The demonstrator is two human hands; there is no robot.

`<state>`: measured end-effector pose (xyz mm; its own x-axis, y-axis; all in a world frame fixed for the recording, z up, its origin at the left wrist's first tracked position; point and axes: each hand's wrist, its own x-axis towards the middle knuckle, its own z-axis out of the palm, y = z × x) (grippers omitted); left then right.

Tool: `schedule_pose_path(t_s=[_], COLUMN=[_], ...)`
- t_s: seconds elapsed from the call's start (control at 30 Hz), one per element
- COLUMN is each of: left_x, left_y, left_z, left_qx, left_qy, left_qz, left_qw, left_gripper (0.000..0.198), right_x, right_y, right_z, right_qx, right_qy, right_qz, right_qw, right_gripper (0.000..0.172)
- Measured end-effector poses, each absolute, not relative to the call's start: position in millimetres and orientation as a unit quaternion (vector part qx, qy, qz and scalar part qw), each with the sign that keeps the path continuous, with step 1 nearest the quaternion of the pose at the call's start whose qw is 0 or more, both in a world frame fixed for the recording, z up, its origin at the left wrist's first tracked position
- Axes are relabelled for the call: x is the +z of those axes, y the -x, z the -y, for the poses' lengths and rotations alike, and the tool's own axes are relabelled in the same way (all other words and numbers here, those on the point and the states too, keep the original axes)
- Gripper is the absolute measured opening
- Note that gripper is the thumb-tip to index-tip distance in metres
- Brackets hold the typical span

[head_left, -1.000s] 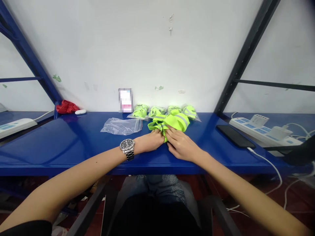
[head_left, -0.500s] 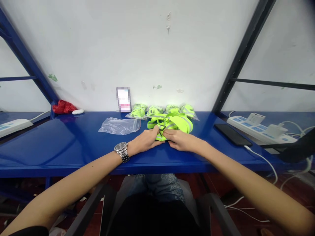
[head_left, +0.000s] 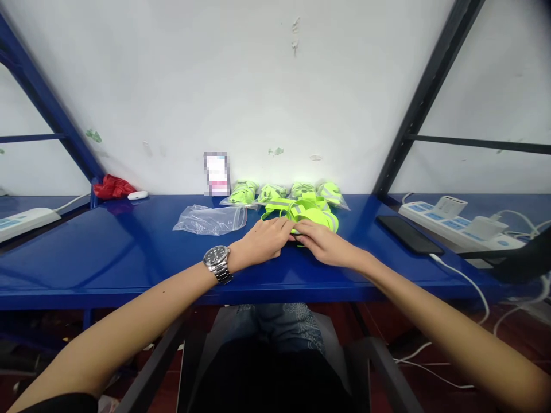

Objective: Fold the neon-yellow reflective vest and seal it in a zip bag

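A neon yellow-green strap harness with grey reflective stripes [head_left: 316,213] lies bunched on the blue table. My left hand [head_left: 269,236], with a metal watch on its wrist, is closed on the harness's near edge. Beside it my right hand [head_left: 321,240] pinches the same edge, and the fingertips of both hands meet there. My fingers hide part of the near straps. To the left lies a clear plastic bag [head_left: 210,220], flat and crumpled. Behind the harness, several clear bags with folded neon bundles [head_left: 244,193] stand in a row against the wall.
A phone with a lit, blurred screen [head_left: 217,174] leans on the wall. On the right lie a dark phone [head_left: 408,234] with a white cable and a power strip [head_left: 456,225]. Red cloth [head_left: 113,187] and a white case [head_left: 138,195] are at the back left.
My left hand has turned over the harness's near edge, its fingers now covering it. The near part of the harness is gathered in, and my right hand has shifted slightly right.
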<state>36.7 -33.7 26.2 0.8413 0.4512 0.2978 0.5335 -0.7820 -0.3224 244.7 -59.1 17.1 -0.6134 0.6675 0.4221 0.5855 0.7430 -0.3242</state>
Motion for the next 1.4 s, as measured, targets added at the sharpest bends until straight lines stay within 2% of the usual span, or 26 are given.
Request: schedule_pose_path(t_s=[0.07,0.23,0.43,0.6,0.77,0.93,1.07,1.2,1.3,1.4], left_x=[26,29,42,39,31,30,32,31,31,32], left_y=[-38,-40,-40,-41,-48,-38,-32,-34,-35,-36], left_z=[29,15,6,0,6,21,23,19,17,12], left_qx=[-0.109,-0.16,-0.19,-0.19,-0.185,-0.172,-0.135,-0.163,-0.178,-0.176], left_qy=[0.937,0.935,0.922,0.899,0.917,0.945,0.958,0.948,0.94,0.93], left_qz=[0.288,0.307,0.333,0.359,0.34,0.277,0.244,0.264,0.271,0.281], left_qw=[0.168,0.082,-0.055,-0.166,-0.1,0.005,-0.059,-0.07,-0.104,-0.159], left_gripper=[0.03,0.011,0.013,0.016,0.014,0.032,0.029,0.018,0.021,0.026], right_x=[17,8,9,6,-6,-8,-6,-1,3,5], right_y=[-241,-233,-230,-230,-235,-237,-235,-238,-242,-241], right_z=[60,59,51,39,38,47,55,63,67,68], right_qx=[0.064,0.055,0.13,0.19,0.164,0.141,0.124,0.098,0.068,0.071], right_qy=[0.364,0.43,0.463,0.475,0.48,0.482,0.489,0.448,0.41,0.413], right_qz=[0.886,0.83,0.774,0.755,0.743,0.741,0.738,0.782,0.824,0.83], right_qw=[0.28,0.351,0.412,0.411,0.438,0.446,0.448,0.423,0.385,0.367], right_gripper=[0.023,0.026,0.024,0.018,0.017,0.017,0.018,0.025,0.034,0.034])
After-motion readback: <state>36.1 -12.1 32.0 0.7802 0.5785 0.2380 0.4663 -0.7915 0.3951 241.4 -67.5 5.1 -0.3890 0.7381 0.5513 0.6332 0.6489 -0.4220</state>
